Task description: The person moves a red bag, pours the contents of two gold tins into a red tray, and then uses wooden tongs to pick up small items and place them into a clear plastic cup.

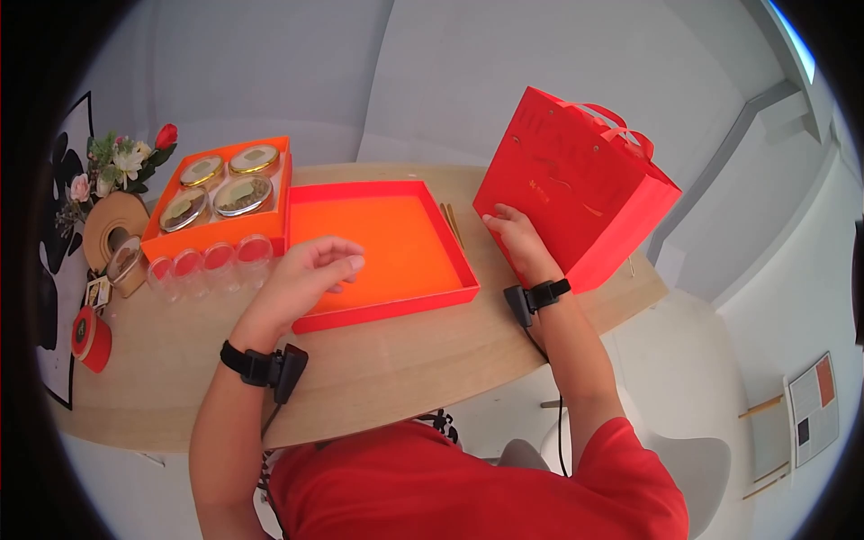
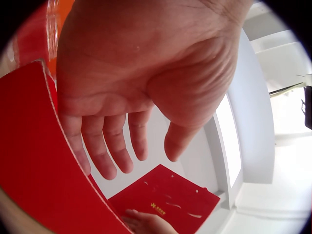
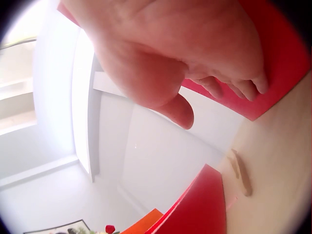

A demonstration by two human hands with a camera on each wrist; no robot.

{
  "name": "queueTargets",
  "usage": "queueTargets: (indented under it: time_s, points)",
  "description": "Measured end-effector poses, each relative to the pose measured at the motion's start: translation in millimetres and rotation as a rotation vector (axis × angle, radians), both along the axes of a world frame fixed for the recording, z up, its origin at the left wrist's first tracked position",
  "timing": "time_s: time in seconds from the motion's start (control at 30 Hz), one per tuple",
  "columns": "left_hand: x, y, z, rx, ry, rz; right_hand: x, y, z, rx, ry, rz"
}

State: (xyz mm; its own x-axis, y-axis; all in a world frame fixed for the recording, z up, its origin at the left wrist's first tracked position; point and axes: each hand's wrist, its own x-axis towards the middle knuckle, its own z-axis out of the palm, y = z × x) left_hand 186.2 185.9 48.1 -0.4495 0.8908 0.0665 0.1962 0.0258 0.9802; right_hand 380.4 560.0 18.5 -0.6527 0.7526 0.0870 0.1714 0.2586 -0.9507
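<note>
My left hand hangs over the left front part of a shallow red box with an orange inside; its fingers are loosely bent and hold nothing. The left wrist view has that hand with fingers apart beside the red box wall. At the front left face of an upright red paper bag is my right hand, fingers extended. In the right wrist view this hand lies close to the bag; whether it touches is unclear.
An orange box with several lidded jars stands at the left, clear red-topped containers before it. Further left are flowers, a round red box and a jar. Gold-coloured sticks lie between shallow box and bag.
</note>
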Motion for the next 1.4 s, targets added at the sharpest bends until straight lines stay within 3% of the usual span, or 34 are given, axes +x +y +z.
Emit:
queueTargets:
  time_s: [0.57,0.83,0.93,1.4]
  points:
    - [1.6,-1.3,1.5,0.002,-0.006,-0.001,15.3,-13.9,-1.4,-0.022,-0.121,0.072]
    - [-0.1,-0.1,-0.7,0.031,-0.031,-0.005,67.1,-59.0,9.8,0.020,-0.174,0.174]
    - [2.1,0.3,-0.3,0.031,-0.042,-0.001,82.6,-51.7,8.5,-0.077,-0.171,0.142]
    - [-2.8,0.7,0.4,0.017,-0.022,0.015,83.8,-59.7,11.4,-0.015,-0.174,0.135]
